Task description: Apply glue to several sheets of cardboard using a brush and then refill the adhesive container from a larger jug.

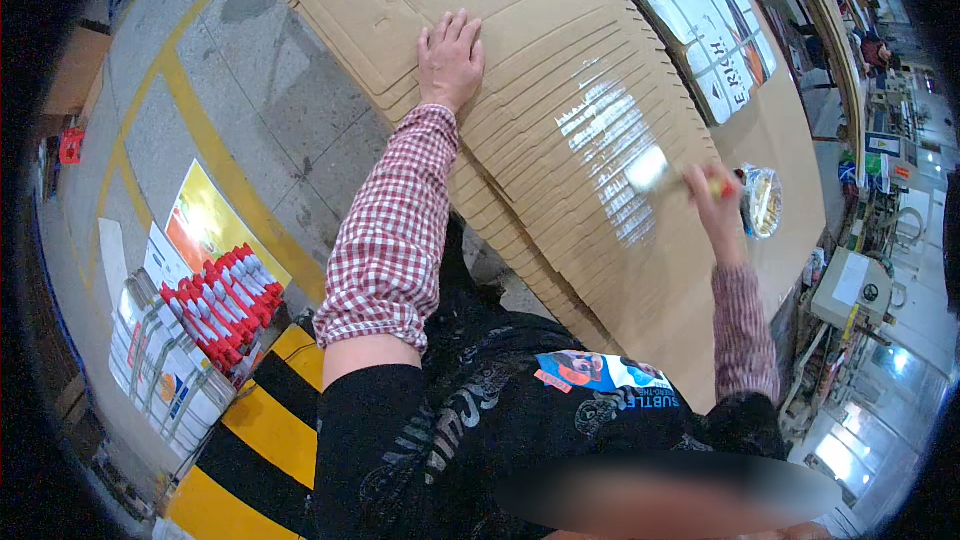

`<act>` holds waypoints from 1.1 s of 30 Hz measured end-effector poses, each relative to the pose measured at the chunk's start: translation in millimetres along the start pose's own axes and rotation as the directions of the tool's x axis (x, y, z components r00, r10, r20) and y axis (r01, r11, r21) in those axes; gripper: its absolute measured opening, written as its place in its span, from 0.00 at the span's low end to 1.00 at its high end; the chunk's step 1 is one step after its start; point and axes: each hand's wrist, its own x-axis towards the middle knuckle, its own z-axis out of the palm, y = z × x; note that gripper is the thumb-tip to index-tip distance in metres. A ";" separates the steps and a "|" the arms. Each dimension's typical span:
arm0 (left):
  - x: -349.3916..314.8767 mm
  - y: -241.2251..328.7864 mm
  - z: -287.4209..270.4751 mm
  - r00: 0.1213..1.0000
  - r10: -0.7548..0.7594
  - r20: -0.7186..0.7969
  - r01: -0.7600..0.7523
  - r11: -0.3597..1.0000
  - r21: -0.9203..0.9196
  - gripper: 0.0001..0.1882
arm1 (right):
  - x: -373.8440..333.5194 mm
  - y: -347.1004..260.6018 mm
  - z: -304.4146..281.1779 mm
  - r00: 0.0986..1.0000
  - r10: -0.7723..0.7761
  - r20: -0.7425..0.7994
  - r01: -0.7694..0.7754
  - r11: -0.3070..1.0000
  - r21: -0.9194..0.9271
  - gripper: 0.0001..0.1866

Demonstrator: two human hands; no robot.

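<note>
My left hand [451, 60] lies flat on a stack of overlapped brown cardboard sheets [545, 90], fingers stretched out. In my right hand [715, 210] is a brush [650, 172] with pale bristles and a red and yellow handle end. Its bristles meet the staggered cardboard edges, beside a wet, shiny white patch [607, 155] that looks like glue. Right of that hand stands a small round tub [762, 202] with a clear plastic lining and yellowish contents, partly hidden by glare.
A strapped white printed bundle [700, 20] lies at the far right of the cardboard. On the left are red and white folded pieces [225, 300] on strapped white packs [165, 370], near a yellow-black striped barrier [255, 440]. Machinery [850, 290] stands at the right.
</note>
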 end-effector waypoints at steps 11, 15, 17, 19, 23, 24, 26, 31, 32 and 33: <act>6.3 18.9 7.8 1.000 0.001 -0.001 -0.001 1.000 -0.024 0.19 | 33.4 -104.7 33.7 0.998 -0.053 0.036 0.048 0.991 0.127 0.10; 11.0 28.5 9.7 1.000 0.029 0.009 -0.028 0.996 -0.091 0.19 | 82.8 -106.7 86.6 0.978 -0.207 0.032 0.196 0.960 0.202 0.10; 7.4 24.7 5.7 1.000 0.017 0.015 -0.015 0.995 -0.094 0.19 | 73.0 -86.8 76.8 0.980 -0.176 0.092 0.174 0.984 0.031 0.11; -0.6 19.3 -1.0 1.000 -0.019 0.007 0.019 0.999 -0.029 0.19 | 44.0 -85.9 49.3 0.962 -0.136 0.236 0.189 0.957 -0.220 0.12; 2.9 26.5 0.9 0.999 -0.016 0.030 0.018 0.999 -0.037 0.19 | 33.3 -79.8 29.0 0.965 -0.061 0.257 0.121 0.967 -0.225 0.12; 3.5 27.1 0.0 1.000 -0.013 0.025 0.014 0.998 -0.055 0.19 | 37.2 -96.5 33.3 0.978 -0.054 0.201 0.072 0.994 -0.082 0.12; 6.8 30.4 2.5 1.000 -0.004 0.018 0.005 0.998 -0.069 0.19 | 60.1 -127.5 65.9 0.986 0.004 0.167 -0.002 1.000 -0.011 0.12; 5.0 37.0 5.6 1.000 0.009 0.029 -0.006 0.997 -0.083 0.20 | 68.6 -99.5 99.0 0.950 -0.283 0.136 0.269 0.957 0.110 0.10; 4.2 37.1 4.4 0.999 0.004 0.034 -0.002 0.997 -0.080 0.20 | 57.8 -94.1 88.4 0.949 -0.280 0.141 0.266 0.957 0.113 0.10; 2.4 33.8 1.1 0.999 -0.006 0.033 0.008 0.997 -0.073 0.19 | 39.1 -89.3 74.0 0.942 -0.272 0.196 0.275 0.961 0.012 0.09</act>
